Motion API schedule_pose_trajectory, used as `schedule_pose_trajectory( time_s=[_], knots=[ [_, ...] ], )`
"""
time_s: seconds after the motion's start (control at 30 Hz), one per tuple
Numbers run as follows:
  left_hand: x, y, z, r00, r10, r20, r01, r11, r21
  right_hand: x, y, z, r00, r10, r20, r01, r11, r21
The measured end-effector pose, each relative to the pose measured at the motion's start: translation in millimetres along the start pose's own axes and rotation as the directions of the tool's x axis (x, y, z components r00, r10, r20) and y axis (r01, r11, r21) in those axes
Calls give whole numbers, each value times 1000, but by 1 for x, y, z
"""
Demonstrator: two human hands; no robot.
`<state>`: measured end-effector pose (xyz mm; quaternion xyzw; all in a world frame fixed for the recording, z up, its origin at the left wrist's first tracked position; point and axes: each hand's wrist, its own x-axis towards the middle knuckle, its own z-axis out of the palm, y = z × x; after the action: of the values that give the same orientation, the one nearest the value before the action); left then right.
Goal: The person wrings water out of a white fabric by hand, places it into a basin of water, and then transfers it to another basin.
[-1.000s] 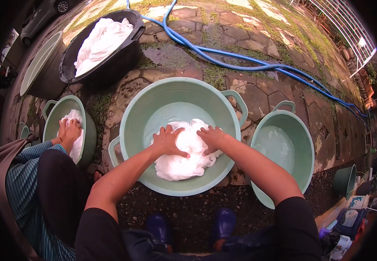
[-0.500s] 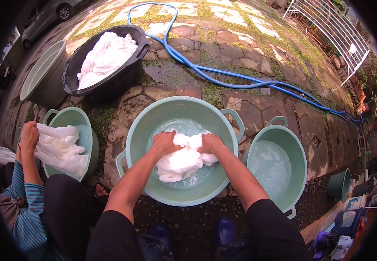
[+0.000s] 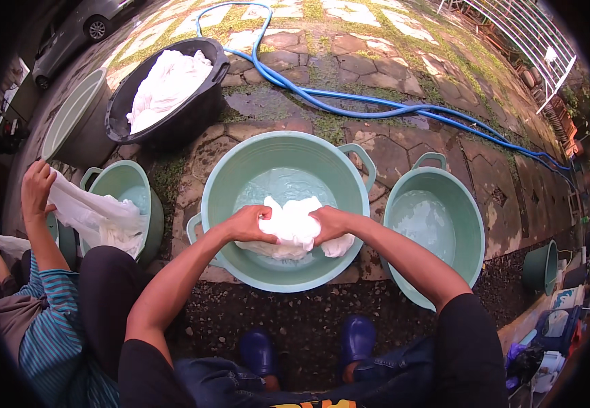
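A bundle of wet white cloth (image 3: 293, 221) is bunched between my two hands over a large green tub (image 3: 213, 163) with water in its bottom. My left hand (image 3: 254, 224) grips the cloth's left side, thumb and fingers curled round it. On the opposite side my right hand (image 3: 329, 224) is closed on the cloth, its fingers partly hidden. A loose fold of the cloth hangs below my right hand, near the tub's front wall.
At right stands a second green tub (image 3: 472, 204) with water. On my left, a co-worker's hand (image 3: 38, 190) lifts white fabric (image 3: 108, 217) from another green tub (image 3: 152, 190). A black tub (image 3: 179, 122) holds white laundry. A blue hose (image 3: 349, 112) crosses the paving.
My hands have drawn nearer to me and closer together, gathering the cloth toward the tub's front. The co-worker's hand has risen, stretching the fabric upward.
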<state>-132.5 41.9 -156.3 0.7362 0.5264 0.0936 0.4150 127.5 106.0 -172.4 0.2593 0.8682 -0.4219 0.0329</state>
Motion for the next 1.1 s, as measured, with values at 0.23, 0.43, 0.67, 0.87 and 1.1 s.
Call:
schedule_pose_trajectory(
  time_s=[0.23, 0.43, 0.67, 0.87, 1.1],
  knots=[
    [20, 33, 44, 883, -378, 280, 190, 831, 522, 30, 7, 31, 936, 254, 242, -213, 960, -184],
    [16, 9, 99, 995, -31, -96, 85, 760, 644, 13, 27, 95, 984, 124, -125, -173, 806, -566],
    [43, -6, 63, 999, 45, -2, -36, 809, 586, 46, 34, 58, 955, 282, -96, -296, 868, -400],
    [46, -6, 19, 883, -36, -468, 141, 971, 191, 50, 43, 22, 916, 195, -351, -315, 891, -326],
    [15, -4, -51, 527, -222, -820, -38, 958, -284, 20, 35, -49, 697, 223, -682, -392, 914, -103]
  ],
)
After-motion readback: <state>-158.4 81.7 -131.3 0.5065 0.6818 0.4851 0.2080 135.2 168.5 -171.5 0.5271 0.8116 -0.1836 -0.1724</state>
